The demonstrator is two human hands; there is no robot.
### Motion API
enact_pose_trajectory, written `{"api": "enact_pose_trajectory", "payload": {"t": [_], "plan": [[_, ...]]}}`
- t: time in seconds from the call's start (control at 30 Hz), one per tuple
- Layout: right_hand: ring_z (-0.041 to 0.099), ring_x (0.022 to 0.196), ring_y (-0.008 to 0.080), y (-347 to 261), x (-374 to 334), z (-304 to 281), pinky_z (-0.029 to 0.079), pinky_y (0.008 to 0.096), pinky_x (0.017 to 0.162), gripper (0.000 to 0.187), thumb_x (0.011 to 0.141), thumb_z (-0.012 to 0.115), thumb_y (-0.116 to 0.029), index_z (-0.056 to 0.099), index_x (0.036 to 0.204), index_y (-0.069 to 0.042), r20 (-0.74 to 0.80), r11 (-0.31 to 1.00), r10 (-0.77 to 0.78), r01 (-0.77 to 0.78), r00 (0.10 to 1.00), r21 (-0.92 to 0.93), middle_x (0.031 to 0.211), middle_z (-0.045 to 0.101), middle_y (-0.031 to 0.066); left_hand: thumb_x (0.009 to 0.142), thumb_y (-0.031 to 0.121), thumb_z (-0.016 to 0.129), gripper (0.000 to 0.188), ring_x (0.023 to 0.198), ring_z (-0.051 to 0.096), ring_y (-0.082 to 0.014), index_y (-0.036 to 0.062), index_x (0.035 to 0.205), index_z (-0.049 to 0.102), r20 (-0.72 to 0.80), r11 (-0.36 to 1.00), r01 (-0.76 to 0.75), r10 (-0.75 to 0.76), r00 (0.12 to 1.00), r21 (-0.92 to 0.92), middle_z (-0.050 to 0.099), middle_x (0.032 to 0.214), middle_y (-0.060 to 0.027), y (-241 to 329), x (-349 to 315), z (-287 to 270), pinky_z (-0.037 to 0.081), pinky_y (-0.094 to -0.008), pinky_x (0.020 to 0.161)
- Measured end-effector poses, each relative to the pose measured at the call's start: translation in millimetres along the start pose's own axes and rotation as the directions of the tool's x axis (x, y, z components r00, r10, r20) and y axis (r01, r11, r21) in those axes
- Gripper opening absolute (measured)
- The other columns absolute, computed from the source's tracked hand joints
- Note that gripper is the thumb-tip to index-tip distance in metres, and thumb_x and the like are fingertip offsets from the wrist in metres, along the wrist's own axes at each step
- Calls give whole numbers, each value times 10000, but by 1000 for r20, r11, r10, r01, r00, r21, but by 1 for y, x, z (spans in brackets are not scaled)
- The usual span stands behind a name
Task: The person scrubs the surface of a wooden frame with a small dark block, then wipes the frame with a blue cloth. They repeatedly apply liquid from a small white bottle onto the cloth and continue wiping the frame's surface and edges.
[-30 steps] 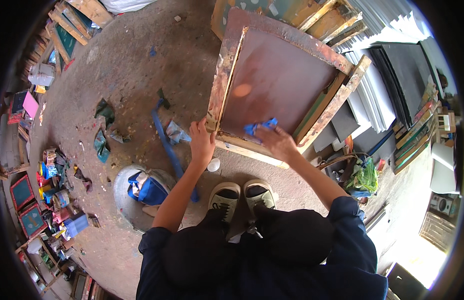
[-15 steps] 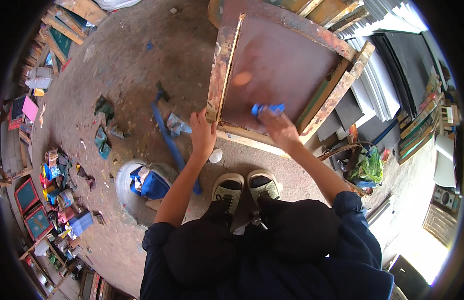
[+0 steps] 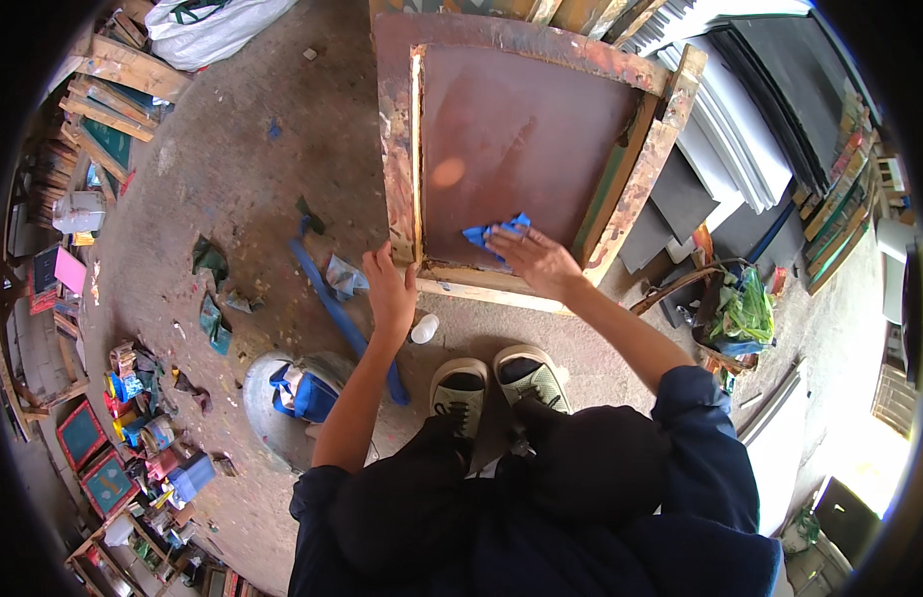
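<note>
A wooden-framed screen [image 3: 526, 119] with a reddish-brown inner sheet leans before me, its wood worn and paint-spotted. At its lower left corner, my left hand [image 3: 390, 296] grips the frame, thumb and fingers at the edge. My right hand [image 3: 536, 261] presses a crumpled blue cloth [image 3: 476, 237] against the lower part of the sheet, and its fingers partly cover the cloth. Darker, wet-looking streaks show on the sheet above. Just below the frame, near my left wrist, a small white cup [image 3: 424, 328] lies on the floor.
A round grey basin [image 3: 267, 418] with a blue-and-white cloth sits left of my shoes. A blue strip [image 3: 327, 294] and scraps lie beside it. White boards [image 3: 745, 149] lean at right, above a basket with green plastic [image 3: 742, 313]. Paint cans and frames crowd the far left.
My right hand has moved the blue cloth slightly left and down relative to the view, and is less blurred. The view has shifted, so the screen appears further left. My left hand stays at the corner.
</note>
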State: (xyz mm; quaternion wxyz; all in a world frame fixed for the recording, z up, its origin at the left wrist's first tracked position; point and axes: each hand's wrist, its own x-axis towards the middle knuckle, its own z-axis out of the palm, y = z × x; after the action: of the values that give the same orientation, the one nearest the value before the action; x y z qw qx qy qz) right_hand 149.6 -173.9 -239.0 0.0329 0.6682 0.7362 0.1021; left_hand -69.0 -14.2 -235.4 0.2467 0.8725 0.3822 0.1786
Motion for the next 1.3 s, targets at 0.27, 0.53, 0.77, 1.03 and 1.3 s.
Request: {"api": "enact_pose_trajectory", "payload": {"t": [0.27,0.53,0.77,1.03,1.3], "plan": [[322,1327,226,42,48,-40,260,396,1096,515,853,478,-56,368,1355,-31,-314,864,489,-403,814,302,1413,374,105,781,47,652,509,1002,443,-390,-33,1204,381,25,1000,4,-5,1000,11,391,1049,-206,2,2,0,411,-438,822],[323,1325,208,49,29,-36,246,402,1106,520,851,487,-116,371,1355,-61,-199,925,380,-373,904,71,1415,362,100,781,61,656,508,1017,445,-386,-25,1202,385,16,999,28,-29,999,30,400,1048,-200,3,0,1,422,-433,818],[238,1364,226,33,82,-31,225,412,1106,530,860,506,-161,353,1353,-41,-250,949,279,-227,927,219,1427,340,91,780,99,658,508,1024,448,-390,-7,1201,395,10,1000,17,-17,1000,22,401,1059,-204,-1,-2,2,449,-439,788],[365,1297,186,71,89,-51,274,391,1087,588,778,496,-30,390,1352,-102,-152,996,26,-13,988,90,1423,367,55,757,80,678,527,1030,451,-383,2,1201,405,-6,999,55,-55,998,-2,391,1061,-189,-2,0,3,455,-432,810],[452,1207,193,-6,80,-12,346,391,1028,462,842,483,-144,438,1301,-109,-15,963,-234,229,972,-140,1293,495,54,748,61,674,528,983,456,-365,0,1199,407,-56,1000,19,-18,998,18,397,1040,-185,-1,-4,5,457,-429,780]]}}
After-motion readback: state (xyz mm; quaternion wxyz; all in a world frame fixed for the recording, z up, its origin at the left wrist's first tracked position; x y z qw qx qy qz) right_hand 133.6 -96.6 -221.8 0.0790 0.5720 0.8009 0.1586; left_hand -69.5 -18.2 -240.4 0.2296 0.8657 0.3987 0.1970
